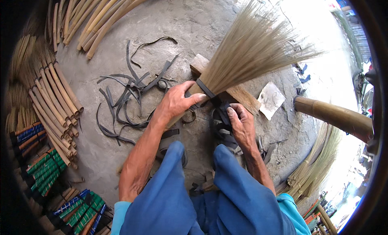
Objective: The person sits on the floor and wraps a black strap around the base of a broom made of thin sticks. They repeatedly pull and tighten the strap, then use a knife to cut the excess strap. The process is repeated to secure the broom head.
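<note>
A grass broom head [252, 47] fans out toward the upper right, its bound neck between my hands. My left hand [178, 101] is closed around that neck, thumb and forefinger on its near side. Around the bristles' base runs a black rubber strip [220, 107]; its loose part comes down to my right hand [241, 122], which pinches it between thumb and fingers. Under the broom lies a wooden block [245, 98], partly covered by the bristles. The broom's lower end is mostly hidden behind my left hand and wrist.
Loose black rubber strips [131, 89] lie tangled on the concrete floor at left. Bamboo-handled bundles [56, 101] are stacked farther left, with more bamboo poles [101, 21] above. At right are a pale scrap [270, 99], a thick bamboo post [333, 116] and grass bundles [313, 166].
</note>
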Demonstrator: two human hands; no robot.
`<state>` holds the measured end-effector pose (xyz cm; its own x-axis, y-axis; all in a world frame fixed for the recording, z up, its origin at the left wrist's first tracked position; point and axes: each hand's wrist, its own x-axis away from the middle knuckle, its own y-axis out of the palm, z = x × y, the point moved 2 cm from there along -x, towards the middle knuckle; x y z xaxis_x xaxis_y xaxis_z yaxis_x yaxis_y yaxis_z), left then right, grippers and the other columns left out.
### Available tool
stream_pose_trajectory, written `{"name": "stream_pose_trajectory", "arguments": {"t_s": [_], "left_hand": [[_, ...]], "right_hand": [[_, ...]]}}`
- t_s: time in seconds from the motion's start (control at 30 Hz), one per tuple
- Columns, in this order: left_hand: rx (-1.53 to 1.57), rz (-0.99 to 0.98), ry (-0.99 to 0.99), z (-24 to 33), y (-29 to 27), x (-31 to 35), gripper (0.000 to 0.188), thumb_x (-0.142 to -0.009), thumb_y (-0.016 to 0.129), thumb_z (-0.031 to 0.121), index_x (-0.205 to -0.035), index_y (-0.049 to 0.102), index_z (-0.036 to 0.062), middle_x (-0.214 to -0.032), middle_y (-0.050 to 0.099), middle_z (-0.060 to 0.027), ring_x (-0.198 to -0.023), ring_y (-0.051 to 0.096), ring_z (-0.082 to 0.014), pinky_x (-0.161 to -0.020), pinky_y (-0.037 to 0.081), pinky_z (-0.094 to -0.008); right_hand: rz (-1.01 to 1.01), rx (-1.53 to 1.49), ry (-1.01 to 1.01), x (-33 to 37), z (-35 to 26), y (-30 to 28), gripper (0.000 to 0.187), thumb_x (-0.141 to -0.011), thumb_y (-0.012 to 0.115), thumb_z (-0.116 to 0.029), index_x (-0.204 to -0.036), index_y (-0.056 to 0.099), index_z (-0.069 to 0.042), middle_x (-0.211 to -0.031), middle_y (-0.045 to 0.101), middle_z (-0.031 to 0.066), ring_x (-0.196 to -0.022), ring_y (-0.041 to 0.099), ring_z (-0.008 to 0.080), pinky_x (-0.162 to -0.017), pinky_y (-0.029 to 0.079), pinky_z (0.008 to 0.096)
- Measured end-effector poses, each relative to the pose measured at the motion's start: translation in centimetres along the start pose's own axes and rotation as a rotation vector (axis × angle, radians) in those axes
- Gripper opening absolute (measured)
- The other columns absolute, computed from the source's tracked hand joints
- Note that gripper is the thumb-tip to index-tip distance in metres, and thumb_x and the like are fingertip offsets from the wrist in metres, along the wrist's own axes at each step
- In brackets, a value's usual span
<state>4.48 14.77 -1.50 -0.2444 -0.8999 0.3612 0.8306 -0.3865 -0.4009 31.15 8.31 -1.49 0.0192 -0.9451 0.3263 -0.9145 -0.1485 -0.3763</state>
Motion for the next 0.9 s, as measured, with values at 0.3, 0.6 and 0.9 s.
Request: {"name": "stream_pose_trajectory", "arguments": {"t_s": [0.3, 0.6, 0.9], "left_hand": [[-0.210, 0.231, 0.022, 0.4, 1.9, 0.0, 0.095, -0.082, 0.096, 0.035, -0.159, 0.052, -0.0002, -0.140, 0.070, -0.0276, -0.130, 0.069, -0.0434, -0.109, 0.054, -0.0475], [-0.132, 0.297, 0.157, 0.5, 3.3, 2.2, 0.097, -0.085, 0.092, 0.030, -0.164, 0.045, 0.0009, -0.144, 0.067, -0.0294, -0.131, 0.067, -0.0450, -0.112, 0.054, -0.0493], [-0.390, 0.461, 0.135, 0.3, 4.9, 2.0, 0.093, -0.079, 0.098, 0.024, -0.154, 0.048, -0.0007, -0.141, 0.066, -0.0299, -0.128, 0.066, -0.0489, -0.106, 0.054, -0.0541]], "right_hand": [[-0.072, -0.010, 0.074, 0.3, -0.3, 1.1, 0.027, -0.110, 0.071, -0.024, -0.117, 0.072, 0.002, -0.094, 0.073, 0.0096, -0.089, 0.066, 0.0159, -0.083, 0.055, 0.0347], [-0.052, -0.007, 0.010, 0.3, -0.1, 0.8, 0.032, -0.112, 0.069, -0.028, -0.119, 0.072, 0.003, -0.096, 0.074, 0.0105, -0.090, 0.067, 0.0170, -0.084, 0.055, 0.0356], [-0.055, -0.015, 0.037, 0.5, 0.0, 1.3, 0.027, -0.108, 0.073, -0.023, -0.119, 0.073, 0.002, -0.097, 0.075, 0.0089, -0.091, 0.068, 0.0155, -0.084, 0.056, 0.0349]]}}
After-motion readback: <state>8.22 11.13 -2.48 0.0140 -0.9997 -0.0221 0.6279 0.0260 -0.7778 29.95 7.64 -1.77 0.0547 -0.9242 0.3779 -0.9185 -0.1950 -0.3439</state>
